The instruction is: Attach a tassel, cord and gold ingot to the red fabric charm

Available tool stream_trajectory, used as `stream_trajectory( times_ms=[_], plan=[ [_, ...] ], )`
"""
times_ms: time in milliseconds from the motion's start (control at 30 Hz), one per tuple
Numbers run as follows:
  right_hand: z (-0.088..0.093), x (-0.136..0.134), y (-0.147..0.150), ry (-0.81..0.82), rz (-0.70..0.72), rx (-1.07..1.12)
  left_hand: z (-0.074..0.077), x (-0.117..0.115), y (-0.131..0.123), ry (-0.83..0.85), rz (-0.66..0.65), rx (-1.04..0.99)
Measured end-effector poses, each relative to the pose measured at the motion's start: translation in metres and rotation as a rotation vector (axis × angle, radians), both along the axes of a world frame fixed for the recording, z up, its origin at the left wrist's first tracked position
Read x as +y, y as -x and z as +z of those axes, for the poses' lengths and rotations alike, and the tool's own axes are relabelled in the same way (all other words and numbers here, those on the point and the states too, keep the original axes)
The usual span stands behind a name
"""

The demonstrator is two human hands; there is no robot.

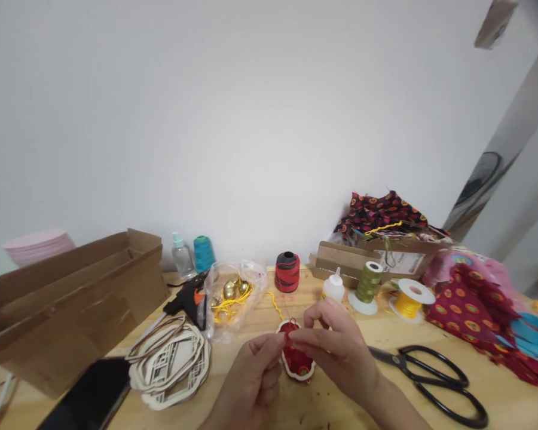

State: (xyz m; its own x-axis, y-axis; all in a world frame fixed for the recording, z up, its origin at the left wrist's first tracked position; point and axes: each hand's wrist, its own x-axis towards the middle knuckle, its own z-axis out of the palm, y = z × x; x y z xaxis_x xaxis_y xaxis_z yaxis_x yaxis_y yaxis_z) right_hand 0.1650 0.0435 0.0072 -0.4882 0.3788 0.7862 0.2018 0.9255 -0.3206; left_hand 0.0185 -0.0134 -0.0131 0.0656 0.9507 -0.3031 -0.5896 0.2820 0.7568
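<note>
My left hand (251,379) and my right hand (338,346) meet above the wooden table (511,385), fingertips pinched together on a thin red thread (289,334). Just beneath them lies a small red ornament with a white rim (297,362). The thread seems to run down to that ornament. A yellow cord (275,304) trails on the table just behind the ornament.
Black scissors (434,379) lie right of my hands. Behind: a red-black thread spool (287,272), a glue bottle (334,286), green (367,286) and yellow (409,298) spools, a bag of gold bells (233,292). Left: a glue gun (188,298), wooden cut-outs (173,364), a cardboard box (67,304), a phone (89,400). Fabric (470,310) lies right.
</note>
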Motion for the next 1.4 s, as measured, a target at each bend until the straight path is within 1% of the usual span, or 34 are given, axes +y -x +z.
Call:
stream_trajectory(
  times_ms=[300, 633, 767, 967, 1067, 1267, 1400],
  plan=[
    [0.003, 0.0, 0.0, 0.011, 0.02, -0.017, -0.001, -0.001, -0.001, 0.0, -0.037, 0.012],
    [0.0, -0.002, 0.0, -0.087, -0.02, -0.054, 0.001, 0.001, -0.002, 0.021, -0.027, 0.007],
    [0.001, -0.003, 0.0, -0.085, -0.026, -0.058, 0.0, 0.001, -0.002, 0.014, -0.029, -0.008],
    [0.002, -0.005, 0.0, -0.102, -0.136, -0.045, 0.001, 0.001, -0.002, -0.012, -0.009, 0.016],
    [0.003, -0.006, 0.001, -0.128, -0.21, -0.083, 0.002, 0.001, -0.003, -0.017, 0.003, 0.039],
    [0.01, -0.012, 0.006, -0.248, -0.332, -0.16, 0.003, 0.003, -0.004, -0.037, 0.02, 0.086],
    [0.009, -0.016, 0.007, -0.304, -0.381, -0.212, 0.002, 0.003, -0.004, -0.029, 0.033, 0.139]
  ],
)
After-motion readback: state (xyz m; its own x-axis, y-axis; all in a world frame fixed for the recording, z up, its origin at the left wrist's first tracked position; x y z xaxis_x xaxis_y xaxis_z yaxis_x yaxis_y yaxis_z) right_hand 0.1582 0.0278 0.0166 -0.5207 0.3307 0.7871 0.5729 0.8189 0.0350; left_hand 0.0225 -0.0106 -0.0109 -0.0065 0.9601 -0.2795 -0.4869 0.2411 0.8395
